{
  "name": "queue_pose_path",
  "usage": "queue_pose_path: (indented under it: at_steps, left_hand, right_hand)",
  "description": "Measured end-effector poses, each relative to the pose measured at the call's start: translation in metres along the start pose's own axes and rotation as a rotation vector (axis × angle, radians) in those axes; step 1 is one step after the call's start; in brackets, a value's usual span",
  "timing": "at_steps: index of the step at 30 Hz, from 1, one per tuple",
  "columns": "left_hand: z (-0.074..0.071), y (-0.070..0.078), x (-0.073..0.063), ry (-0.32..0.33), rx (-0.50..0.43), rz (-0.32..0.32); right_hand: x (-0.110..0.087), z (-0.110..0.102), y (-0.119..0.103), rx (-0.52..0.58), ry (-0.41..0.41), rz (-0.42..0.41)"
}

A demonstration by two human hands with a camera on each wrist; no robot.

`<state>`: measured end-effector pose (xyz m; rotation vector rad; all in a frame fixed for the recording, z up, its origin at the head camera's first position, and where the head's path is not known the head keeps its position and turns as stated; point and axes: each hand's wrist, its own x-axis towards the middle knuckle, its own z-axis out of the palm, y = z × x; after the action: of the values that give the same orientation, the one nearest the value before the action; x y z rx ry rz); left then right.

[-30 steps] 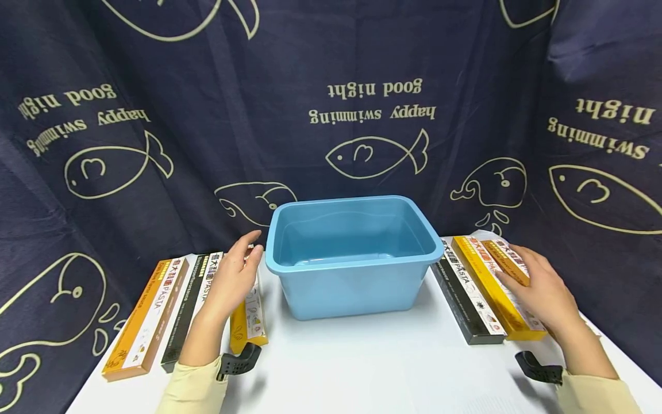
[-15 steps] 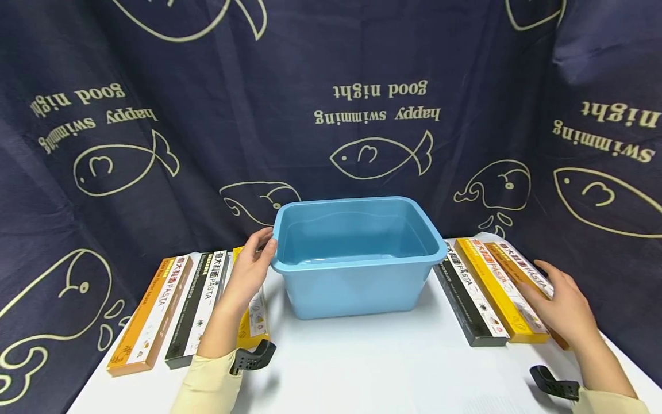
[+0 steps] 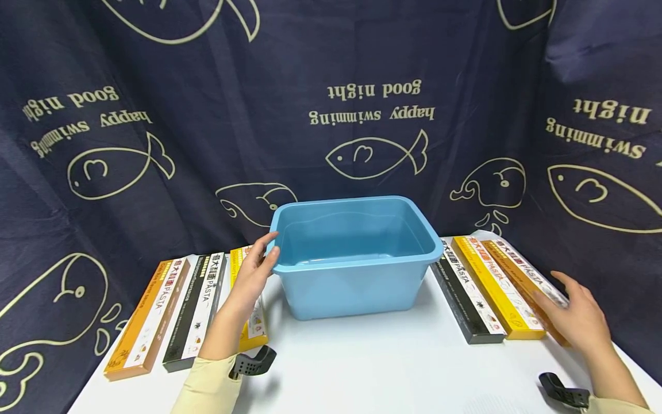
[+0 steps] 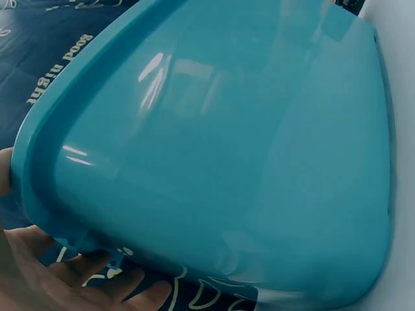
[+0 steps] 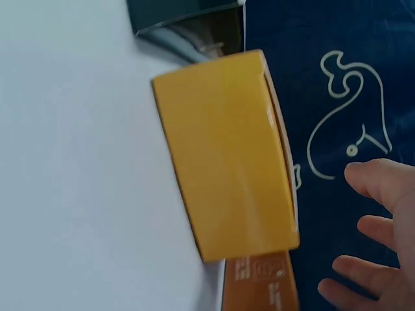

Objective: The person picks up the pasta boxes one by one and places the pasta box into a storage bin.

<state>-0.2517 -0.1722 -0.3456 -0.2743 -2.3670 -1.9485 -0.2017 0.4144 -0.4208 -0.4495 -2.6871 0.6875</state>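
- Closest to us, cream sleeves (image 3: 209,386) show, with a black thing (image 3: 253,363) on each wrist.
- The table (image 3: 383,362) is white and smooth, with soft shadows on it.
- The right hand (image 3: 581,316) is spread wide and holds nothing. It is next to the brown box (image 3: 522,276); I cannot tell if they touch.
- Beside that box lie a yellow box (image 3: 499,290) and a black box (image 3: 473,299), all long and flat, marked PASTA.
- On the left side lie an orange box (image 3: 147,322), another black box (image 3: 199,307) and another yellow box (image 3: 256,330), partly behind the arm.
- The left hand (image 3: 254,275) touches the left rim of the blue tub, fingers loose. I cannot tell if it grips.
- The blue tub (image 3: 346,290) stands upright in the middle, between the two groups of boxes.
- Behind everything hangs a dark blue curtain (image 3: 372,63) with fish, whales and upside-down words like "good night". It has folds.
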Motion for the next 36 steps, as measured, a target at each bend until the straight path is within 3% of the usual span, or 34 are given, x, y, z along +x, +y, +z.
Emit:
queue_pose_path:
  at_steps: [20,36]
  left_hand:
    - [0.003,-0.01,-0.002,-0.039,-0.027,0.008]
    - [0.004,-0.012,-0.001,-0.031,-0.045,0.015]
  right_hand:
    - [0.001,0.005,0.031,-0.064,-0.101,0.125]
    - [0.001,0.009,0.045,-0.138,-0.155,0.125]
